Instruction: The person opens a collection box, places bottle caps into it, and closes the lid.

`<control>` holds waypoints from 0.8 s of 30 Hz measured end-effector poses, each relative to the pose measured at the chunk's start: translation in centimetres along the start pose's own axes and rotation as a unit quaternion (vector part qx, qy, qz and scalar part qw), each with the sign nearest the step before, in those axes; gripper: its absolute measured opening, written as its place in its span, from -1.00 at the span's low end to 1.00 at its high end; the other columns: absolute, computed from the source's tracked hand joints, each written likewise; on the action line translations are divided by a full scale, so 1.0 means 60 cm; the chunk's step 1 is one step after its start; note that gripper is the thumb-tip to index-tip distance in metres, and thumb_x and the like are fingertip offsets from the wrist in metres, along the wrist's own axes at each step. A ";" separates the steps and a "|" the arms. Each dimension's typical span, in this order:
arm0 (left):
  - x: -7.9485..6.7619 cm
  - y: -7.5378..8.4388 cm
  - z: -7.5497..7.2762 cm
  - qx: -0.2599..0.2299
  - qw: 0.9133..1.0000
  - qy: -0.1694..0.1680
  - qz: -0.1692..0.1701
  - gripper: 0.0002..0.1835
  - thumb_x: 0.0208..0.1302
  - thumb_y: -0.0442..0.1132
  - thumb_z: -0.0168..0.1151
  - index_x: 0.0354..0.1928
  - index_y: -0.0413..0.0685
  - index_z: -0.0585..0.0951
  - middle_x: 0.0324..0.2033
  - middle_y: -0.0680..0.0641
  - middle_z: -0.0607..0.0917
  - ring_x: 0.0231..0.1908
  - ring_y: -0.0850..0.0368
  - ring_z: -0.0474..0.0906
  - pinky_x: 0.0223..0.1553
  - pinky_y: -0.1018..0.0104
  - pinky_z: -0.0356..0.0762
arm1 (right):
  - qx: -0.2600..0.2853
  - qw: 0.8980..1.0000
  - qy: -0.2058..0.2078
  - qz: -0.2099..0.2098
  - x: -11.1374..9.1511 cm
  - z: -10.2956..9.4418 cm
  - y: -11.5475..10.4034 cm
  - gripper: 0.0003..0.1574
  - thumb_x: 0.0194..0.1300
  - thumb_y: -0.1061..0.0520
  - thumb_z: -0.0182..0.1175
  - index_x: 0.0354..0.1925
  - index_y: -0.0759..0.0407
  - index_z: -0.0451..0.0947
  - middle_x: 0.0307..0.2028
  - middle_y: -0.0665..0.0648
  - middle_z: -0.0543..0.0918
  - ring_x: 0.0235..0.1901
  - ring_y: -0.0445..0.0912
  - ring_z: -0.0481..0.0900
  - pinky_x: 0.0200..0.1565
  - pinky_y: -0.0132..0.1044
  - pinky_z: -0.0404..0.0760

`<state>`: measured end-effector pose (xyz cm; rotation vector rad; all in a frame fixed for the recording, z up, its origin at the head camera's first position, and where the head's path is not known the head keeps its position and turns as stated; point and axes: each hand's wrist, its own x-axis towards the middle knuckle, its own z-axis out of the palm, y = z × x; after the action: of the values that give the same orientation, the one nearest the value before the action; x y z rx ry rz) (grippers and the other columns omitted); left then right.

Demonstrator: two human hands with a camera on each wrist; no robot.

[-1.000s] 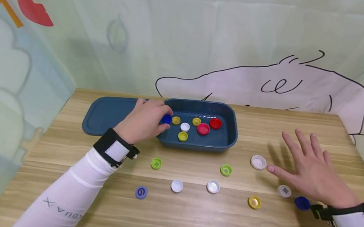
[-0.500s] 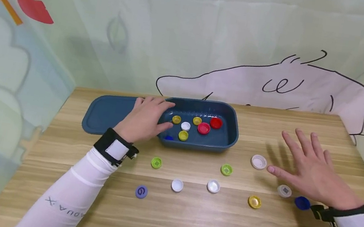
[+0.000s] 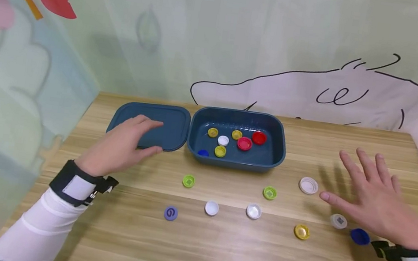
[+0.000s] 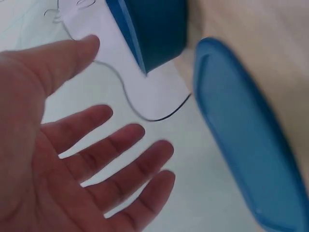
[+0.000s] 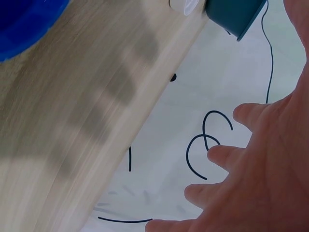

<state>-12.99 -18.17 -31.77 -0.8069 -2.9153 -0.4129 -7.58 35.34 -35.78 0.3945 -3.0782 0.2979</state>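
My left hand (image 3: 120, 145) hovers with nothing in it over the near side of a flat dark blue lid (image 3: 171, 127); in the left wrist view its fingers are spread. Right of the lid stands a dark blue box (image 3: 234, 164). Inside it lie a blue bottle cap (image 3: 203, 152), a white cap (image 3: 223, 140), a pink-red cap (image 3: 244, 143), a red cap (image 3: 259, 138) and several yellow caps (image 3: 220, 151). My right hand (image 3: 377, 199) is held above the table at the right, fingers spread and holding nothing. Nearest its thumb is a large white cap (image 3: 308, 185).
Loose caps lie on the wooden table (image 3: 223, 257): two green caps (image 3: 188, 181), a purple cap (image 3: 171, 213), a white cap (image 3: 212, 208), a silvery white cap (image 3: 254, 211), a yellow cap (image 3: 301, 232), a clear cap (image 3: 338, 221) and a blue cap (image 3: 360, 236). A printed curtain (image 3: 245, 42) hangs behind.
My left hand let go of the blue cap, which now lies in the box, and moved back left over the lid. The right hand stayed over the same caps; the head view shifted slightly.
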 end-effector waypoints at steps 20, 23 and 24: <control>-0.084 0.083 0.114 -0.075 0.974 -0.171 0.130 -0.52 0.01 0.17 0.26 -0.01 0.22 0.49 -0.24 0.22 0.43 -0.30 0.34 0.36 -0.24 0.37 0.48 | -0.010 1.000 -0.004 0.006 -0.009 0.000 0.003 0.21 0.02 -0.46 0.09 0.39 -0.15 -0.34 0.40 0.17 -0.42 0.26 0.15 -0.67 0.00 0.54 -0.37; -0.083 0.082 0.118 -0.083 0.971 -0.181 0.132 -0.67 0.06 0.05 0.27 -0.11 0.23 0.54 -0.31 0.23 0.44 -0.35 0.34 0.38 -0.31 0.41 0.48 | -0.014 1.000 -0.002 0.007 -0.008 0.001 0.002 0.22 0.01 -0.47 0.09 0.39 -0.15 -0.34 0.40 0.16 -0.43 0.26 0.15 -0.67 0.00 0.55 -0.34; -0.083 0.082 0.119 -0.087 0.971 -0.182 0.131 -0.71 0.07 0.03 0.26 -0.13 0.23 0.54 -0.32 0.23 0.44 -0.36 0.35 0.38 -0.31 0.41 0.48 | -0.015 1.000 -0.002 0.008 -0.008 0.001 0.001 0.22 0.01 -0.47 0.09 0.39 -0.15 -0.34 0.39 0.16 -0.44 0.26 0.15 -0.67 0.00 0.55 -0.34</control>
<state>-6.31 -14.56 -38.22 -1.4130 -3.0589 -0.5505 -7.16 35.52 -35.88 0.3714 -3.0871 0.2509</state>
